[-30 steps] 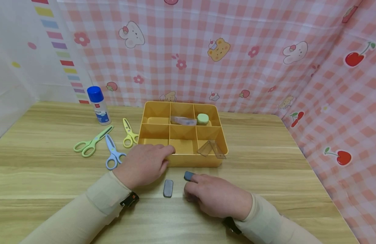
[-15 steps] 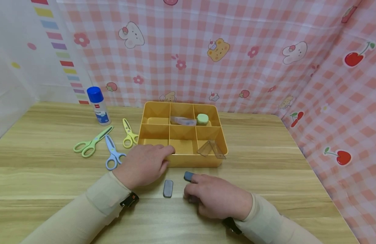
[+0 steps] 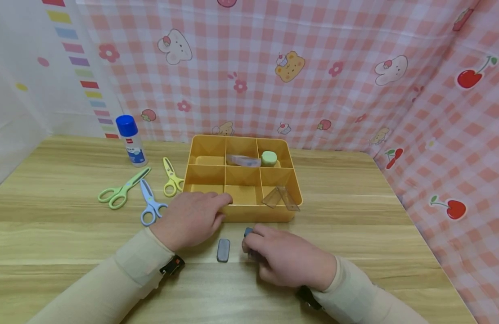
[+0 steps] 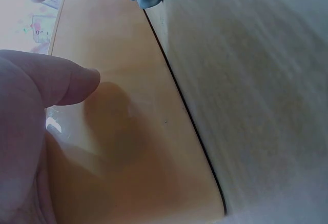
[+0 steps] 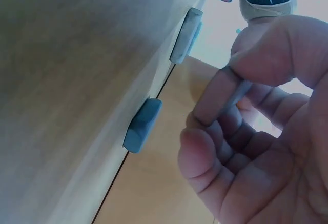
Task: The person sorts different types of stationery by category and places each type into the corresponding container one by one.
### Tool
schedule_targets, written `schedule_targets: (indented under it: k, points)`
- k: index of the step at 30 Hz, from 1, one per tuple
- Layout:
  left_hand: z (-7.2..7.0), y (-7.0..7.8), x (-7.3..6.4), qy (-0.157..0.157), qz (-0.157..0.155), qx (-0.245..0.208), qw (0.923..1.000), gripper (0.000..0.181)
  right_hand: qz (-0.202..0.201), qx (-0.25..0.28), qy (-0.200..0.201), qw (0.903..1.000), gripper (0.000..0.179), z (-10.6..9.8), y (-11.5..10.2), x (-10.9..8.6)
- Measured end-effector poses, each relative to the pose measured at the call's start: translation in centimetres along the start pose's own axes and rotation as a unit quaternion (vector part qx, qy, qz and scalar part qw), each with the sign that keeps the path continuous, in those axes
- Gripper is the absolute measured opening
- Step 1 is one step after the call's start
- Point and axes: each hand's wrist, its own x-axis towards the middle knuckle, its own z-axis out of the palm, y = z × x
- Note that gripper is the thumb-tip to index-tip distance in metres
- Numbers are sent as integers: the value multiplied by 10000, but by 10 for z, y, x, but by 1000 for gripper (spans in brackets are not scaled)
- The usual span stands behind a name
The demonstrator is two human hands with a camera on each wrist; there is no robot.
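Observation:
My left hand holds the front wall of a yellow six-part organizer box, its index finger over the rim and the thumb outside. My right hand pinches a small eraser between thumb and fingers, just above the table; in the head view the hand mostly hides it. A blue eraser lies on the table by the box, partly covered by the right hand in the head view. A grey eraser lies between the two hands.
Green scissors, blue scissors and yellow scissors lie left of the box, with an upright blue-capped glue bottle behind. The box holds a clear set square, a pale green item and a clear purplish item.
My right hand has shifted slightly up and left, its fingers drawing together, and now covers more of the blue eraser. The left hand and the box stay still.

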Motion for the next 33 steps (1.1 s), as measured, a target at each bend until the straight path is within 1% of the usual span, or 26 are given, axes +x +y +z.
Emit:
schedule_targets:
  k: [3,7,12,17,21,23,27,30,33]
  points:
    - [0,0,0,-18,-7,-21,10000,10,-5,34,144,9999,32,-2,0,0]
    - [0,0,0,-38,-12,-47,10000,10,-14,261,325,9991,32,-4,4,0]
    - [-1,0,0,-28,-1,-55,10000,10,-58,629,765,9951,32,-7,10,-1]
    - [0,0,0,-62,-6,-57,10000,13,-46,867,1262,9882,33,-14,11,-3]
    - [-1,0,0,-35,-5,-39,10000,13,-164,1100,1807,9772,33,-17,14,-2]
    - [-1,0,0,-27,-10,-34,10000,13,-242,1285,2083,9693,34,-18,16,-2]
    - [-1,0,0,-40,-15,-39,10000,13,-454,1665,2587,9504,35,-19,21,0]
    - [-2,1,0,-63,-13,-54,10000,14,-519,1835,2837,9398,35,-21,24,0]
    - [-2,0,0,-76,-6,-74,9999,14,-445,1961,2951,9341,34,-23,25,0]
